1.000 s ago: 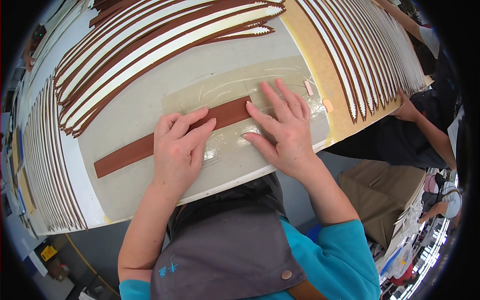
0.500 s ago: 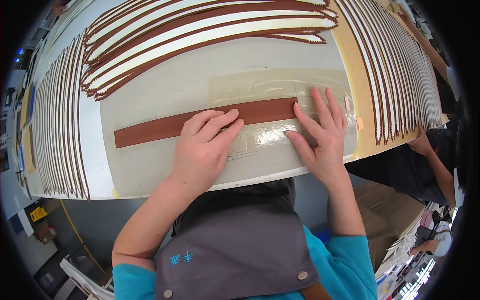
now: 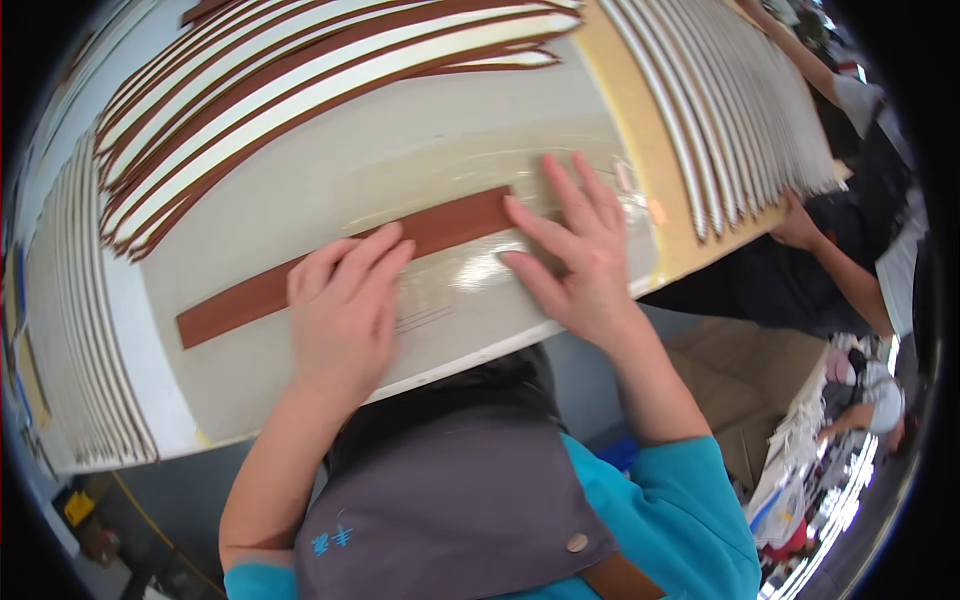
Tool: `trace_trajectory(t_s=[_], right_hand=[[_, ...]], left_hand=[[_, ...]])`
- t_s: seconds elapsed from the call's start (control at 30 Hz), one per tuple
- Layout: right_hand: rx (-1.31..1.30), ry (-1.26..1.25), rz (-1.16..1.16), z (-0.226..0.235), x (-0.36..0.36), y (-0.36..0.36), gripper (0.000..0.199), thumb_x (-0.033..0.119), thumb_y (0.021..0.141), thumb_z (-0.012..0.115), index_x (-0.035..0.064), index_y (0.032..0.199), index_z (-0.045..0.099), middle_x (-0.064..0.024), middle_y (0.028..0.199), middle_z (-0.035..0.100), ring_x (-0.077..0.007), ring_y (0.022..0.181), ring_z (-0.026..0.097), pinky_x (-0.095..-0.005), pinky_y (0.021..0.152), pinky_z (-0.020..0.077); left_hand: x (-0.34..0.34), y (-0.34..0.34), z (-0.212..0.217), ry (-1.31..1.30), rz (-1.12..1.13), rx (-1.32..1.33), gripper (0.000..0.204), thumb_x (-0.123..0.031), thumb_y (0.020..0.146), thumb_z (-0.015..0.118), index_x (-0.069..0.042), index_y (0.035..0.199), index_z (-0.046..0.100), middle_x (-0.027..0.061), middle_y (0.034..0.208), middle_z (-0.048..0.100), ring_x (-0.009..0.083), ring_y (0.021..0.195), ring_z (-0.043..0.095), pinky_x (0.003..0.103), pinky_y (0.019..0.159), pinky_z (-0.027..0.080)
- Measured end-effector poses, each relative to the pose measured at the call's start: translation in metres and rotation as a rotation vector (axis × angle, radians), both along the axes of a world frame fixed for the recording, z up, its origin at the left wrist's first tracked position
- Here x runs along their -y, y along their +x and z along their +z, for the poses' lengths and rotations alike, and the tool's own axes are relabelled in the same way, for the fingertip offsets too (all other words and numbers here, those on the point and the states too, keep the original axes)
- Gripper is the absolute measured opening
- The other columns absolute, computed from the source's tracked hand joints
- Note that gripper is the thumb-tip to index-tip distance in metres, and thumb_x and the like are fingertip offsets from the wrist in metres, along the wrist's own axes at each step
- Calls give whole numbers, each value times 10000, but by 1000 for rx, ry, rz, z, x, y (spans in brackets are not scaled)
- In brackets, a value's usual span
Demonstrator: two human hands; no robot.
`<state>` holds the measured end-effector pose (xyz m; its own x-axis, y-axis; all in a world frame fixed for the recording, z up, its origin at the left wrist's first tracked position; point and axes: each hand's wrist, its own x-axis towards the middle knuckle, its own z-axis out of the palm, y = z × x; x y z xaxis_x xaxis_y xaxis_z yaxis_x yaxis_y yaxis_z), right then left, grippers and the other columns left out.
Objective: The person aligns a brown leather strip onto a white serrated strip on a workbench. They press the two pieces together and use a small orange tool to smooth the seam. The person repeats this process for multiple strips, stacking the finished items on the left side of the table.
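A flat reddish-brown strip lies on a grey mat, slanting up toward the right. My left hand rests across the middle of the strip, its fingers stretched out and hiding part of the lower edge. At the strip's right end, the index fingertip of my right hand touches the corner. Its thumb is down on the shiny clear film just below, and the other fingers are spread over the film beyond the end. Neither hand grips anything.
A pile of brown-edged white strips lies on the far side. Rows of similar strips stand at the left and on the tan board at the right. Another person's hand is at the table's right edge.
The whole view has turned and shifted, so the table appears more tilted and farther left. Both hands keep about the same places on the brown strip.
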<state>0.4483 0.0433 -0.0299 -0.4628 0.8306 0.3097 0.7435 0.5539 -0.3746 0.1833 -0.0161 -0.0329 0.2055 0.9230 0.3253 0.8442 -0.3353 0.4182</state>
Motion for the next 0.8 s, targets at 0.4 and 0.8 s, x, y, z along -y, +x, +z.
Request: trace_trajectory(t_s=[0.4, 0.8], right_hand=[[-450, -306, -458, 10, -4, 59, 156, 91, 884, 821, 36, 1027, 793, -12, 890, 709, -68, 651, 559, -257, 635, 488], [-478, -398, -252, 26, -28, 17, 133, 70, 887, 828, 6, 943, 726, -35, 846, 736, -88, 741, 678, -249, 704, 550]], left_hand=[[1, 0, -2, 16, -30, 36, 358, -30, 903, 709, -67, 1258, 738, 43, 1359, 694, 301, 1193, 584, 414, 1045, 435], [5, -3, -5, 27, -22, 148, 336, -101, 903, 730, -83, 1239, 730, 9, 1327, 669, 269, 1217, 567, 452, 1041, 435]])
